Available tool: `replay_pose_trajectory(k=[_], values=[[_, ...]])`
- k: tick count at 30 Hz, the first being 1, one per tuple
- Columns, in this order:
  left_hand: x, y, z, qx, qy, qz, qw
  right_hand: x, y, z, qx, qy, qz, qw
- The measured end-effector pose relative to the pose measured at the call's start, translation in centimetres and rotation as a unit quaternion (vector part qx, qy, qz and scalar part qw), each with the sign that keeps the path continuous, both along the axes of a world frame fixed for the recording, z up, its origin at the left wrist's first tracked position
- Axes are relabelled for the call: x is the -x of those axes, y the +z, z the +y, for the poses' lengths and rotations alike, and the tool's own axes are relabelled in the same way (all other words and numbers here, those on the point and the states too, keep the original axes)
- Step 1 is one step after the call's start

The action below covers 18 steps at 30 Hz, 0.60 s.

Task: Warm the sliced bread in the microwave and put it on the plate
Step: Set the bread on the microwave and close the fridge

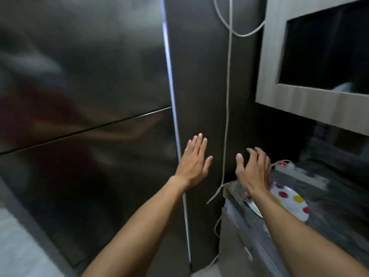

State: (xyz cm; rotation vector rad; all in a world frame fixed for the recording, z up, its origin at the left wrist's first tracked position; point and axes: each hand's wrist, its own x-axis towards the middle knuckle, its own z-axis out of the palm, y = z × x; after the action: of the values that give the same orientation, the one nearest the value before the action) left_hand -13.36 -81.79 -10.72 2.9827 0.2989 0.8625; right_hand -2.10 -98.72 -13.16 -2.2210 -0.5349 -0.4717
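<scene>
The white round plate with red and yellow spots (293, 204) lies on the dark stone counter (339, 196), just under and to the right of the right hand (253, 172), whose wrist crosses the plate's near edge. That hand holds nothing, its fingers loosely spread and slightly bent. The left hand (193, 162), beside it and apart, is flat with straight fingers, also empty, in front of the tall grey steel refrigerator (79, 96). A pale cord (227, 96) hangs between the two hands. Beyond the right hand sits what looks like a white power strip (295, 168) with a red light. No bread shows.
</scene>
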Motion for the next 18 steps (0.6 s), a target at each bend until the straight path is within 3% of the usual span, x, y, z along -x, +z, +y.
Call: replay_pose_trajectory(k=[5, 11, 15, 18], values=[[8.4, 1.9, 5.6, -0.064, 0.132, -0.041, 0.988, 5.0, 2.9, 8.9, 0.003, 0.172, -0.048, 0.984], [19.4, 6.1, 8.9, -0.101, 0.326, -0.139, 0.930, 12.4, 7.3, 16.4, 0.037, 0.355, -0.186, 0.915], [25.6, 6.6, 9.1, -0.010, 0.452, -0.235, 0.860, 17.4, 8.7, 19.6, 0.060, 0.428, -0.285, 0.855], [29.2, 5.8, 9.1, 0.070, 0.523, -0.256, 0.810, 20.5, 9.1, 21.3, 0.093, 0.455, -0.350, 0.814]])
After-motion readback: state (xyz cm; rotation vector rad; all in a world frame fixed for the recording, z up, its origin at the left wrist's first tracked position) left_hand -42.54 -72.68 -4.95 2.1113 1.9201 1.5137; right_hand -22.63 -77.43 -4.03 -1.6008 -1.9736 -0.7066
